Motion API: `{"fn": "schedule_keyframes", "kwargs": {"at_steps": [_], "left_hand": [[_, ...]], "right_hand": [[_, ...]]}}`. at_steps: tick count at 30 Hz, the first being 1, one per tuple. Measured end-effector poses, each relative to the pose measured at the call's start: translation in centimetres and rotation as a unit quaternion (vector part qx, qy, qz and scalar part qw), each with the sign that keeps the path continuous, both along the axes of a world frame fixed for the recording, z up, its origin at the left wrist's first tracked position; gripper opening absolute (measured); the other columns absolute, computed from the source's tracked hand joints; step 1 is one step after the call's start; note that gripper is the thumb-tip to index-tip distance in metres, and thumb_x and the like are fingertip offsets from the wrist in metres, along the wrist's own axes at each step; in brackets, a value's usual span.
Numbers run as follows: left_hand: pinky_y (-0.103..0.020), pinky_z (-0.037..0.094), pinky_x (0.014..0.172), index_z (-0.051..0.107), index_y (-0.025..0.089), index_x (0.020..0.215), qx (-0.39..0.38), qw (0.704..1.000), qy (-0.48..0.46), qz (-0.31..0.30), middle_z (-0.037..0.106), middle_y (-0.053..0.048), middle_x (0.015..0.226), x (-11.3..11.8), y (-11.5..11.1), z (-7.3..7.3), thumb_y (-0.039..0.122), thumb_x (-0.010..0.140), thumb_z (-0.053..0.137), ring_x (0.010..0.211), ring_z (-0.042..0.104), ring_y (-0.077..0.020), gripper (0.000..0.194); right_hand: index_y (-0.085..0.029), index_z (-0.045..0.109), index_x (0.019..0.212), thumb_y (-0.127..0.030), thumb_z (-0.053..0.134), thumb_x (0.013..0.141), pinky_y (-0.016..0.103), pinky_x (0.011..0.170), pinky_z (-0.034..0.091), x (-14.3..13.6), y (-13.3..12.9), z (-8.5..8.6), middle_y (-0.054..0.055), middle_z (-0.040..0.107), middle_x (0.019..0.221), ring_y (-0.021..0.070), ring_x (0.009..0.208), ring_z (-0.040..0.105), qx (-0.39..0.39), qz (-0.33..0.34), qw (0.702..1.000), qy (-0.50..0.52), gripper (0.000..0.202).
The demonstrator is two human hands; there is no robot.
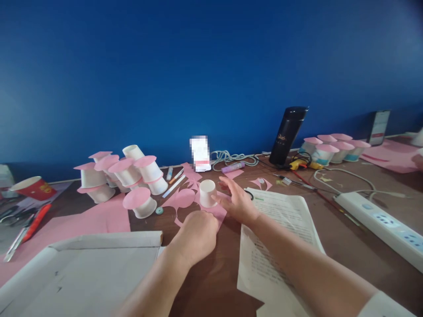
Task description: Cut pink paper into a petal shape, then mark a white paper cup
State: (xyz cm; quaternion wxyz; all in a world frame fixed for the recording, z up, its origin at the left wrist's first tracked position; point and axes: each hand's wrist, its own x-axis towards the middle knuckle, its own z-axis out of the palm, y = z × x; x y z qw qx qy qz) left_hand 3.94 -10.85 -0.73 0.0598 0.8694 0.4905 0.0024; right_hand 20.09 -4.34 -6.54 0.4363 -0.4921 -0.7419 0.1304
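The right hand (238,203) lies with its fingers spread wide and loose; the fingertips touch the side of a small white paper cup (208,193) that stands upside down on the table (333,233). They hold nothing; they only rest against the cup. The left hand (197,235) is curled into a near fist, knuckles up, pressing on a cut sheet of pink paper (185,199) just beside the cup. Whether something small sits inside that fist, I cannot tell.

The pink sheet shows round holes where discs have been cut out, so the cutting looks well advanced. The cup at the fingers has no pink disc on its base, so this one appears unfinished.

To the left stands a heap of finished cups (125,174), each capped with a pink disc, some tipped over. A second group of capped cups (333,149) sits far right, near a black flask (288,135). A glue stick (233,167) lies behind the hands, well apart from them. A printed sheet (280,233) lies under the right forearm, a cardboard box (89,268) sits near left, and a power strip (383,226) runs along the right.

Judging by the piles, most cups are done and few remain.
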Motion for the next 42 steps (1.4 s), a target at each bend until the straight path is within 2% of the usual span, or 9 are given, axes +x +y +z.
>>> {"fn": "schedule_keyframes", "kwargs": {"at_steps": [6,11,16,24,28,33,37,38,42], "left_hand": [[-0.034,0.048,0.061,0.066,0.018,0.071,0.131,0.989,-0.067,0.008,0.068,-0.007,0.072,0.0,1.0,-0.7,0.008,0.082,0.041,0.067,0.063,-0.0221,0.029],[-0.041,0.048,0.090,0.056,0.016,0.114,0.351,0.893,-0.268,0.090,0.063,-0.013,0.109,-0.6,3.1,-1.7,0.020,0.084,0.054,0.106,0.057,-0.0259,0.030],[-0.058,0.042,0.092,0.031,0.010,0.138,0.294,0.901,-0.278,0.157,0.050,-0.024,0.128,-1.3,5.5,-5.0,0.047,0.074,0.067,0.120,0.046,-0.0384,0.082],[-0.047,0.048,0.084,0.049,0.014,0.110,0.242,0.916,-0.273,0.166,0.063,-0.016,0.102,-0.6,6.7,-7.3,0.042,0.079,0.062,0.101,0.059,-0.0327,0.044],[-0.042,0.050,0.078,0.047,0.016,0.113,0.244,0.913,-0.274,0.178,0.065,-0.012,0.097,-0.2,6.8,-7.9,0.041,0.075,0.066,0.092,0.063,-0.0298,0.049],[-0.043,0.049,0.079,0.048,0.013,0.110,0.257,0.908,-0.279,0.178,0.065,-0.014,0.093,0.0,6.8,-8.1,0.034,0.074,0.066,0.090,0.063,-0.0303,0.046],[-0.046,0.048,0.082,0.049,0.010,0.115,0.255,0.909,-0.288,0.163,0.064,-0.018,0.105,-0.2,6.6,-7.7,0.033,0.073,0.066,0.098,0.060,-0.0330,0.051],[-0.046,0.048,0.083,0.049,0.009,0.116,0.246,0.909,-0.292,0.166,0.064,-0.019,0.106,-0.2,6.6,-7.7,0.032,0.073,0.066,0.099,0.060,-0.0334,0.052],[-0.046,0.046,0.084,0.057,0.009,0.107,0.220,0.919,-0.293,0.143,0.064,-0.019,0.102,-0.5,6.5,-7.5,0.020,0.074,0.060,0.098,0.059,-0.0334,0.036]], "right_hand": [[-0.019,0.043,0.133,-0.052,0.062,0.081,0.042,0.093,0.049,-0.2,0.2,-0.5,0.012,0.064,0.117,0.0252,0.104,0.063,-0.004,0.003,1.000,0.000,0.064],[-0.019,0.044,0.130,-0.042,0.055,0.089,0.038,0.086,0.052,0.1,0.5,-0.9,0.012,0.064,0.114,0.0207,0.093,0.066,0.020,-0.011,0.999,0.027,0.049],[-0.018,0.047,0.127,-0.034,0.053,0.089,0.037,0.087,0.052,0.3,0.5,-1.0,0.011,0.065,0.113,0.0201,0.093,0.066,-0.004,-0.010,1.000,0.007,0.042],[-0.020,0.052,0.122,-0.020,0.051,0.086,0.037,0.090,0.050,0.3,0.8,-1.1,0.008,0.066,0.110,0.0195,0.097,0.064,0.026,-0.007,0.999,0.022,0.036],[-0.020,0.057,0.113,-0.023,0.049,0.089,0.031,0.082,0.052,-0.5,0.9,1.1,0.006,0.067,0.102,0.0174,0.091,0.063,0.064,-0.030,0.996,0.049,0.026],[-0.022,0.062,0.106,-0.028,0.045,0.093,0.025,0.074,0.049,-4.8,2.1,7.3,0.004,0.066,0.104,0.0138,0.087,0.063,0.083,0.059,0.991,-0.084,0.022],[-0.026,0.067,0.102,-0.026,0.047,0.090,0.028,0.067,0.048,-10.5,5.7,9.8,0.003,0.068,0.105,0.0175,0.083,0.065,0.007,0.103,0.920,-0.377,0.023],[-0.025,0.067,0.102,-0.022,0.049,0.088,0.029,0.067,0.048,-11.8,6.7,9.8,0.005,0.068,0.108,0.0191,0.085,0.065,0.001,0.122,0.875,-0.468,0.023],[-0.016,0.070,0.094,-0.009,0.061,0.075,0.037,0.077,0.049,-16.0,9.6,7.8,0.013,0.069,0.103,0.0259,0.091,0.065,0.010,0.149,0.825,-0.545,0.022]]}}
